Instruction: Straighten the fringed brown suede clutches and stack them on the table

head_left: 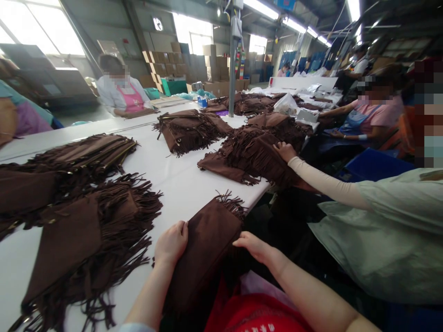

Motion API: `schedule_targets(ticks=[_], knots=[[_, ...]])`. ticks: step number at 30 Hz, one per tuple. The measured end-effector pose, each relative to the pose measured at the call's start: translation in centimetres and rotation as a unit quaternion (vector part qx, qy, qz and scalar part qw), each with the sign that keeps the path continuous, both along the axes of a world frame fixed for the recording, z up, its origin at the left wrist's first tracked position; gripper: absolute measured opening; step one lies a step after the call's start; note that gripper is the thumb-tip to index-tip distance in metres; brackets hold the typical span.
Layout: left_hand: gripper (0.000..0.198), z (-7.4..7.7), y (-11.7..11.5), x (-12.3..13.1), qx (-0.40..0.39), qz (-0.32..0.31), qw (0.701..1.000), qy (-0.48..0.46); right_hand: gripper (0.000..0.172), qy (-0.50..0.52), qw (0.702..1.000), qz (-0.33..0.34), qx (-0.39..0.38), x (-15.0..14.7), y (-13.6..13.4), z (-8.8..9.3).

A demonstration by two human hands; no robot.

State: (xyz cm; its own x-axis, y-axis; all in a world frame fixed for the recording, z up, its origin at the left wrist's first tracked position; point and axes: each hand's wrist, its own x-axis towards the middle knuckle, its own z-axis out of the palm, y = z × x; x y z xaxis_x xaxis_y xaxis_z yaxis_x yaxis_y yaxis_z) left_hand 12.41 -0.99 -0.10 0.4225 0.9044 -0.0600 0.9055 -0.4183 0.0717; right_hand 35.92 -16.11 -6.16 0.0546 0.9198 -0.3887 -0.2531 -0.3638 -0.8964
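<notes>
A dark brown fringed bag (pixel 211 235) lies at the near edge of the white table, its fringe spread at the far end and its near part hanging toward my lap. My left hand (pixel 172 243) is closed on the bag's left edge, fingers curled over it. At the opposite edge is my right hand (pixel 255 245), its thumb and fingers pinched together on the bag's side. To the left of my left hand lies a stack of similar fringed bags (pixel 74 230).
More brown bags (pixel 187 129) are piled across the white table (pixel 173 173). On my right, a co-worker's hand (pixel 285 151) rests on another pile. Another person (pixel 121 90) sits across the table. A metal post (pixel 231 69) rises from the table's middle.
</notes>
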Motion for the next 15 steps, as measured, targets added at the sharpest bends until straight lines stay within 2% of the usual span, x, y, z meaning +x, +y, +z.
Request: schedule_targets(ticks=[2, 4, 6, 9, 13, 15], knots=[[0.039, 0.0, 0.0, -0.1, -0.004, 0.001, 1.000, -0.005, 0.020, -0.015, 1.000, -0.015, -0.021, -1.3, 0.2, -0.5], [0.039, -0.1, 0.1, -0.2, -0.010, -0.001, 1.000, -0.012, 0.014, -0.095, 0.995, -0.020, -0.028, -1.1, 0.4, -1.3], [0.038, -0.1, 0.2, -0.3, -0.015, -0.005, 1.000, -0.020, 0.011, -0.186, 0.982, -0.006, -0.044, 0.4, 0.3, -2.1], [0.037, 0.0, 0.3, -0.3, -0.020, -0.001, 1.000, -0.024, 0.013, -0.286, 0.954, -0.023, -0.083, 4.0, -0.3, -3.2], [0.037, 0.1, 0.2, -0.2, -0.020, 0.004, 1.000, -0.020, 0.019, -0.347, 0.929, -0.083, -0.099, 8.1, -1.4, -3.2], [0.037, 0.1, 0.1, -0.2, -0.020, 0.001, 1.000, -0.014, 0.018, -0.334, 0.935, -0.099, -0.070, 8.7, -1.6, -2.5]])
